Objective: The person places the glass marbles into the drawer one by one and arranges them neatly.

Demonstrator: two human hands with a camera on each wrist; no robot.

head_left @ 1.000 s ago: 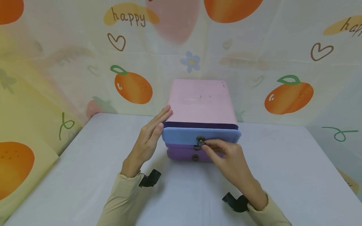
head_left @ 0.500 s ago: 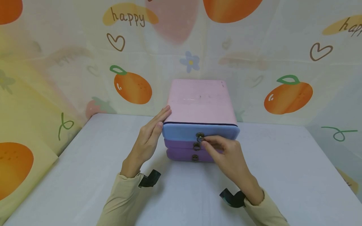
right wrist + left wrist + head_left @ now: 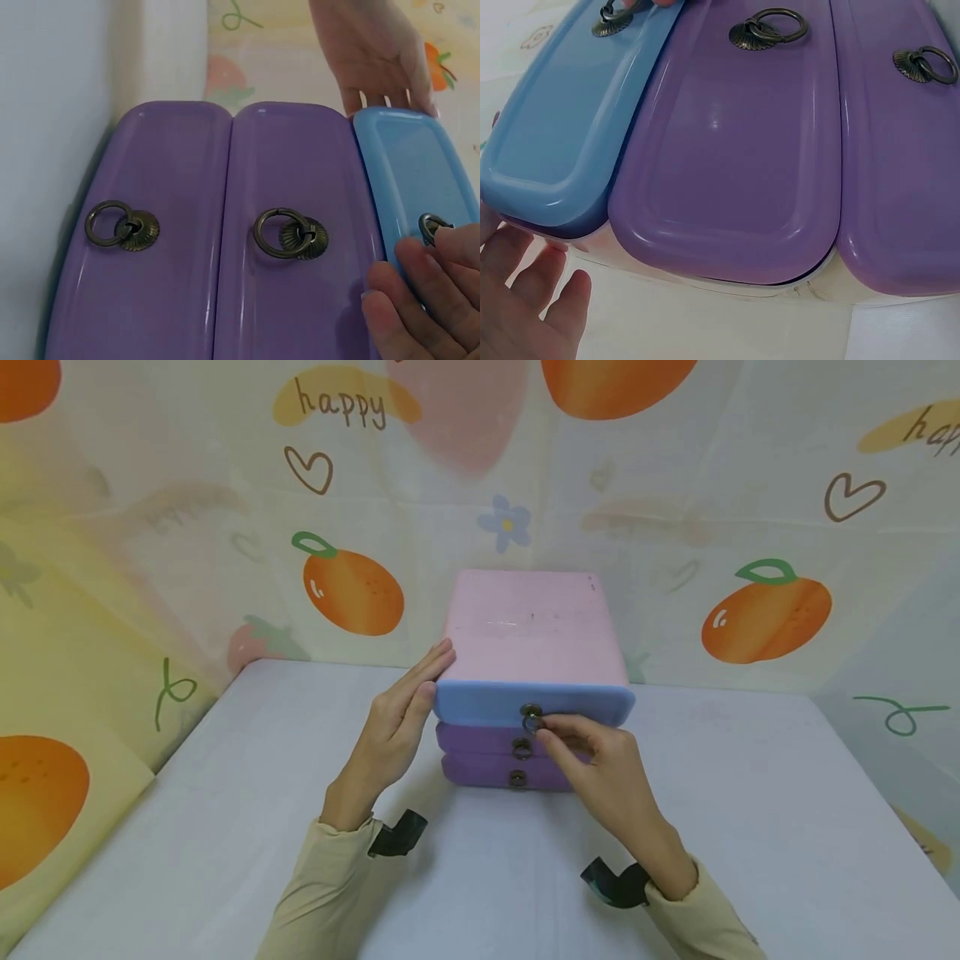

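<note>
A small chest of drawers with a pink top (image 3: 536, 627) has a blue drawer (image 3: 480, 703) above two purple drawers (image 3: 480, 768). In the head view the blue front sits flush under the top; the left wrist view shows a thin dark gap behind it. My right hand (image 3: 611, 772) pinches the ring pull (image 3: 532, 723) of the blue drawer between thumb and finger. My left hand (image 3: 382, 735) lies with extended fingers against the chest's left side, near the front corner. Bronze ring pulls (image 3: 283, 234) hang on the purple fronts too.
The chest stands on a white-covered table (image 3: 480, 877), close to a patterned backdrop (image 3: 637, 468) with oranges and hearts. A black strap (image 3: 397, 833) sticks out at the left wrist, and another black strap (image 3: 617, 885) at the right.
The blue drawer has slid back into the chest, and the dark gap under the pink top has gone from the head view. My right hand moved slightly forward with its ring; my left stayed put.
</note>
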